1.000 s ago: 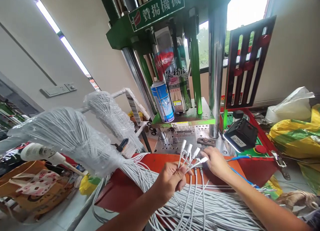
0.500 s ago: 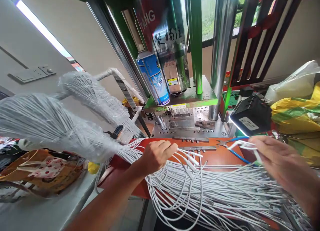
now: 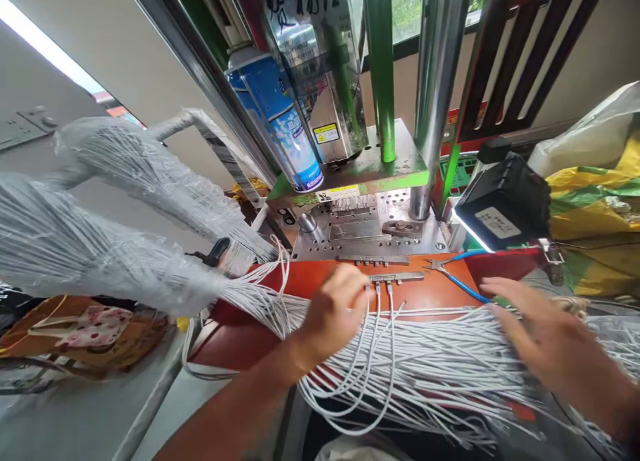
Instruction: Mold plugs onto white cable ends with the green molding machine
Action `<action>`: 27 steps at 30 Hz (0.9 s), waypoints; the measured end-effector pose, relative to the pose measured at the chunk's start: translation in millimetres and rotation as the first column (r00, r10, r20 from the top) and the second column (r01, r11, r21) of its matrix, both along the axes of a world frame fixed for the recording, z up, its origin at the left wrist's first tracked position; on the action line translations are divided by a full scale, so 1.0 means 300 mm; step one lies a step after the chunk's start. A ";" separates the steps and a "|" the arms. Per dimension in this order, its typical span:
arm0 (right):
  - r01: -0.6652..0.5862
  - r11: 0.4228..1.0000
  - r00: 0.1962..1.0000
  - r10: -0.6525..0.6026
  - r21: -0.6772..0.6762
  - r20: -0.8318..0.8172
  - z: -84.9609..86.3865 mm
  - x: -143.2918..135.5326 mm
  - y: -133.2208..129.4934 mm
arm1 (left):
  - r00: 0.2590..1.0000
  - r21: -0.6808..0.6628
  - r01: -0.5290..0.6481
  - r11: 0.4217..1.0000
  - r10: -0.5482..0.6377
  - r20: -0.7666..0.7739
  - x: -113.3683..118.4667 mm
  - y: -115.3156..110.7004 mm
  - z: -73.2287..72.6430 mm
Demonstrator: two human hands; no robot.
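Observation:
My left hand (image 3: 336, 309) is bent with its fingers at the left end of the nearer metal bar (image 3: 395, 277); what lies between the fingers is hidden. Several white cables (image 3: 391, 328) hang from that bar and loop down toward me. A second metal bar (image 3: 375, 260) lies just behind it. My right hand (image 3: 535, 328), blurred, hovers over the right side of the cable pile (image 3: 440, 361) with its fingers apart and nothing in them. Blue-handled pliers (image 3: 463, 284) lie on the red-brown surface left of it.
A green press (image 3: 385, 81) stands behind with a blue spray can (image 3: 277, 121) on its plate. A black lamp box (image 3: 503, 211) sits to the right. Plastic-wrapped cable bundles (image 3: 100, 248) stretch out left. A yellow bag (image 3: 590, 214) is at far right.
The white pieces in my right hand are gone from it, and its fingers have spread. My left hand has moved slightly right, and cables now sit at the nearer bar. The view has shifted.

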State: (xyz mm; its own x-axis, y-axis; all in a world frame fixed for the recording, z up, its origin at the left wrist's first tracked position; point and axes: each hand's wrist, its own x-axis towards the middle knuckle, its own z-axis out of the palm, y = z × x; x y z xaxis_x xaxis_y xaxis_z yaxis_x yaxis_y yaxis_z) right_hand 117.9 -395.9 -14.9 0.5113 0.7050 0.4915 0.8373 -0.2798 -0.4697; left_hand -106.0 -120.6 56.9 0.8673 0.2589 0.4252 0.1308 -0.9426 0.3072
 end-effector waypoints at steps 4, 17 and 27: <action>-0.168 0.957 0.982 0.184 -0.236 0.047 0.005 -0.089 0.297 | 0.917 0.146 -0.005 0.989 0.063 -0.393 0.129 -0.234 -0.097; -0.080 0.924 0.997 0.076 -0.375 -0.027 -0.017 -0.142 0.363 | 0.836 0.173 -0.118 0.978 0.192 -0.513 0.152 -0.179 -0.059; -0.194 0.912 0.981 0.177 -0.362 -0.078 -0.026 -0.138 0.373 | 0.848 0.202 -0.166 0.965 0.245 -0.471 0.152 -0.167 -0.073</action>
State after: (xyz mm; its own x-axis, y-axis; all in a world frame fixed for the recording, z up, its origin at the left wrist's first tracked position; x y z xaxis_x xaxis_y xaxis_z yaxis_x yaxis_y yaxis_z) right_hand 76.5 -284.1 -22.7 0.3686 0.9155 0.1614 0.8723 -0.2806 -0.4004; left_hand -60.4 -170.8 35.1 0.9063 0.4226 0.0094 0.4225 -0.9063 0.0118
